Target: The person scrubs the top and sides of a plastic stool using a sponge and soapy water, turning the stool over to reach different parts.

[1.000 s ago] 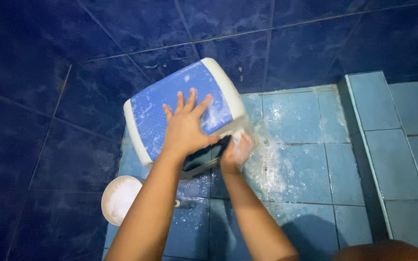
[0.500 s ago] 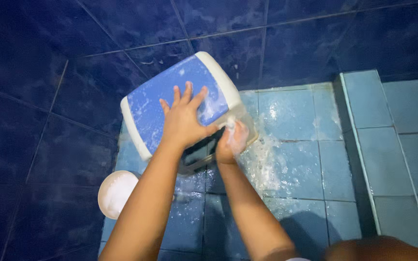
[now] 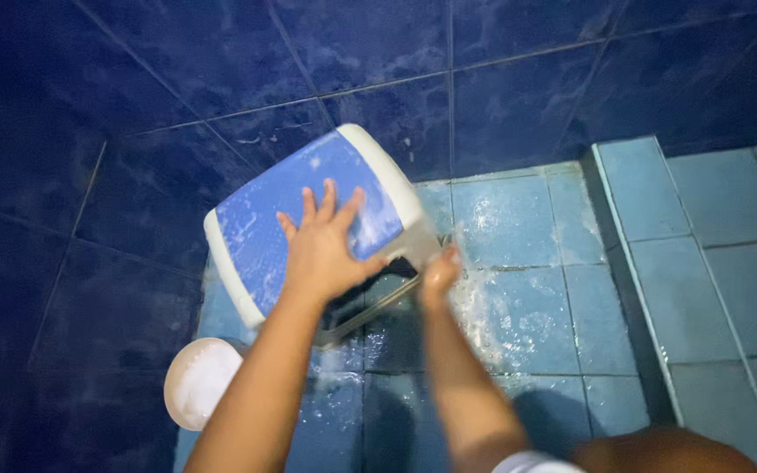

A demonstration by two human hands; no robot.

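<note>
A person is scrubbing a tilted blue-and-white plastic stool (image 3: 308, 219) on a wet, soapy light-blue tiled floor (image 3: 527, 298), against a dark blue tiled wall (image 3: 133, 105). The left hand (image 3: 321, 250) is lying flat, fingers spread, pressing the seat to steady it. The right hand (image 3: 438, 273) is closing around something at the stool's lower edge; what it grips cannot be told. Judging by the suds, washing is under way, and working the underside would call for turning the stool further. A white bowl (image 3: 196, 383) is sitting nearby.

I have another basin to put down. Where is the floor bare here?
Bare: the light tiles between the stool and the raised step, though soapy. Crowded: the corner by the dark wall, where the left hand, right hand, tilted stool and white bowl sit.
</note>
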